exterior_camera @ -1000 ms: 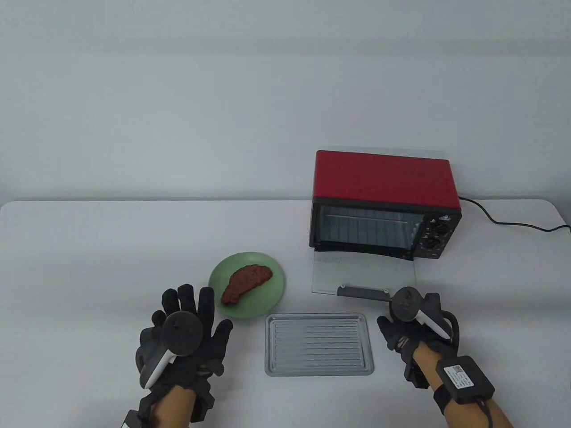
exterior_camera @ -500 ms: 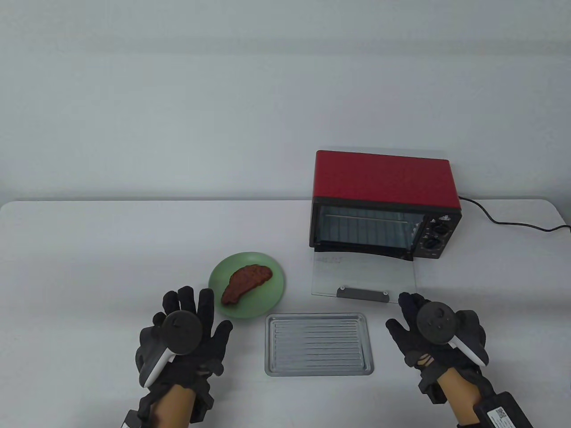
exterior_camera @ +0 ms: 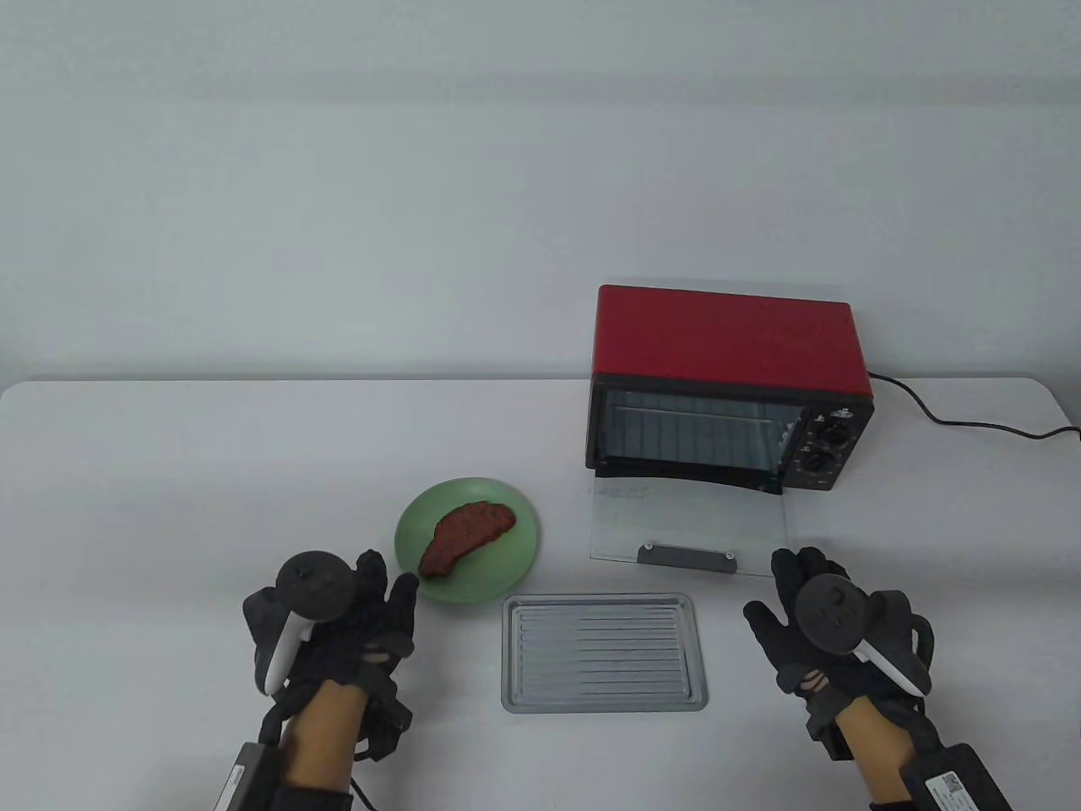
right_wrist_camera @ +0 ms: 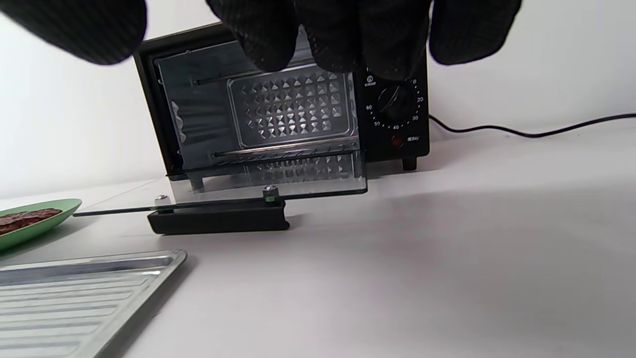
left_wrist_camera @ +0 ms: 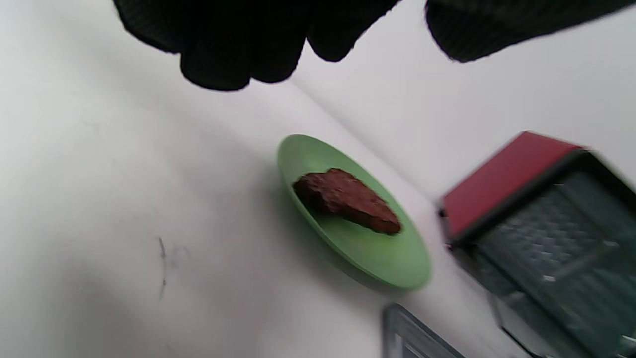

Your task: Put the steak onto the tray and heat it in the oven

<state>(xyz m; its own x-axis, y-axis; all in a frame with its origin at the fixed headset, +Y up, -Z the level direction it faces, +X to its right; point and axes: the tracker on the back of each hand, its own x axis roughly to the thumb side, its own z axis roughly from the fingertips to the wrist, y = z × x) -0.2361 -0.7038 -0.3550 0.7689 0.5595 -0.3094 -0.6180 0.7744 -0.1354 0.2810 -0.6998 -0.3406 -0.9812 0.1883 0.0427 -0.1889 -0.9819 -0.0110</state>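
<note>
two dials (right_wrist_camera: 397, 99) numbered 20 to 60, other writing unreadable

A round green plate (exterior_camera: 498, 574) lies on the white table (exterior_camera: 169, 473), a little left of the table's middle and nearer the front edge than the back edge. A black power cord (exterior_camera: 963, 420) runs in a loose curve across the table's back right corner to the right edge. Behind the table's back edge stands a plain pale wall (exterior_camera: 422, 169).
</note>
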